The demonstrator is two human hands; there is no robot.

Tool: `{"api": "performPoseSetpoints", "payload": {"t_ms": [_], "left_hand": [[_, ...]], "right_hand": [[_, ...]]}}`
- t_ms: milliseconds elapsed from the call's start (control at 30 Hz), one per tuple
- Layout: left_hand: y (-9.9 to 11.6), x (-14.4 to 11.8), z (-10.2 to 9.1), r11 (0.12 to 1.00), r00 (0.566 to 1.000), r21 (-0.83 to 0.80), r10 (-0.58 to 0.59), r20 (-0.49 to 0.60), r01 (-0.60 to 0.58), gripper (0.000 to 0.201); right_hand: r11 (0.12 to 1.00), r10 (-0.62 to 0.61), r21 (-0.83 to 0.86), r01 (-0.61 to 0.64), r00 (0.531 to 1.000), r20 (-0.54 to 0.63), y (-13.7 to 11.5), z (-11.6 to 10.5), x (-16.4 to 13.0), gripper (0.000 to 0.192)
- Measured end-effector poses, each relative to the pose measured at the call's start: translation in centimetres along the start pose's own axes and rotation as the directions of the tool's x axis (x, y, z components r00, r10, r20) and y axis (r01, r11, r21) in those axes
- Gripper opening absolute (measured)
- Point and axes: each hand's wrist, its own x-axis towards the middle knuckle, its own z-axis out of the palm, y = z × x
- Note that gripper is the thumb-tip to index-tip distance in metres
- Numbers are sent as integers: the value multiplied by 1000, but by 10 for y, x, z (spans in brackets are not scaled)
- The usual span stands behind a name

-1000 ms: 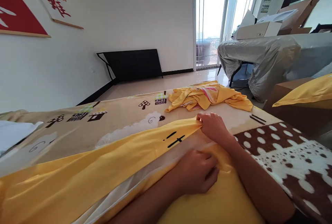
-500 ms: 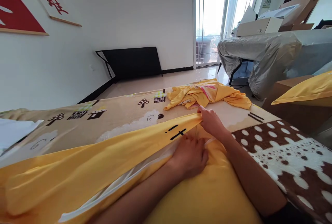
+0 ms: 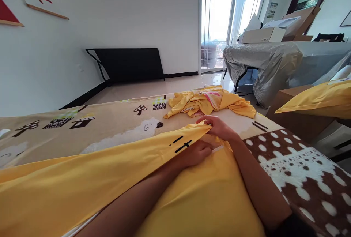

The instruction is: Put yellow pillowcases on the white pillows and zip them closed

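Note:
A yellow pillowcase (image 3: 109, 164) with a black printed mark stretches across the foreground, its near part bulging below my arms. My right hand (image 3: 219, 127) pinches its upper edge at the far corner, thumb and fingers closed on the cloth. Just below, my left hand (image 3: 197, 153) lies under the raised flap with its fingers curled on the cloth near a short white strip (image 3: 218, 149); the flap covers part of my left forearm. Beyond my hands a crumpled yellow cloth (image 3: 211, 101) with a pink patch rests on the patterned blanket (image 3: 123, 131).
To the right, a yellow pillow (image 3: 318, 96) lies on a cardboard box (image 3: 290, 111). Behind it stands a plastic-covered table (image 3: 274, 56) bearing boxes. A black folded panel (image 3: 131, 64) leans against the wall near a glass door (image 3: 216, 21).
The view has swung slightly right. My left hand has slid further under the flap, which now hides most of the white lining and strip. My right hand still pinches the corner.

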Motion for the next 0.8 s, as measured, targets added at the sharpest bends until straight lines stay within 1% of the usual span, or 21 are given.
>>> {"api": "performPoseSetpoints", "payload": {"t_ms": [67,100,133,200,233,300,367,433,500,567,633,733,767,800], "left_hand": [[-1,1,7,999,990,8,-48,-134,50,33],[-1,2,10,996,980,31,-76,-182,82,35],[0,3,13,992,974,61,-98,-205,112,37],[1,5,17,982,974,124,-120,-190,145,35],[2,6,19,979,979,147,-120,-164,144,32],[3,7,20,978,985,168,-101,-136,124,29],[5,6,20,977,986,192,-69,-149,98,29],[6,6,19,978,982,198,-34,-187,71,35],[6,6,19,984,979,172,-7,-206,44,41],[4,6,18,990,980,136,5,-198,22,38],[0,6,16,993,983,120,14,-184,8,31],[-2,7,11,993,980,118,38,-195,-15,30],[-2,8,9,994,976,111,44,-211,-21,31],[-2,9,8,997,967,78,44,-252,-24,33]], "right_hand": [[1000,-3,20,3,1000,18,1,-4,0,38],[1000,-1,-5,1,1000,1,1,-6,0,41],[998,7,-65,-9,999,-33,1,-6,0,43],[958,29,-279,-65,991,-133,-2,-3,0,46],[910,36,-401,-110,982,-187,-4,-1,0,46],[775,41,-599,-201,962,-269,-10,4,-1,42],[664,33,-704,-252,950,-309,-17,8,-3,34],[618,25,-740,-266,947,-320,-21,12,-4,32],[624,34,-731,-275,945,-326,-21,14,-5,35],[658,53,-698,-283,942,-332,-18,14,-3,37],[713,62,-644,-277,940,-336,-13,14,-1,34],[808,58,-536,-243,939,-338,-7,15,4,26],[832,58,-502,-239,935,-349,-6,16,4,24],[852,58,-468,-235,931,-361,-5,16,5,25]]}}
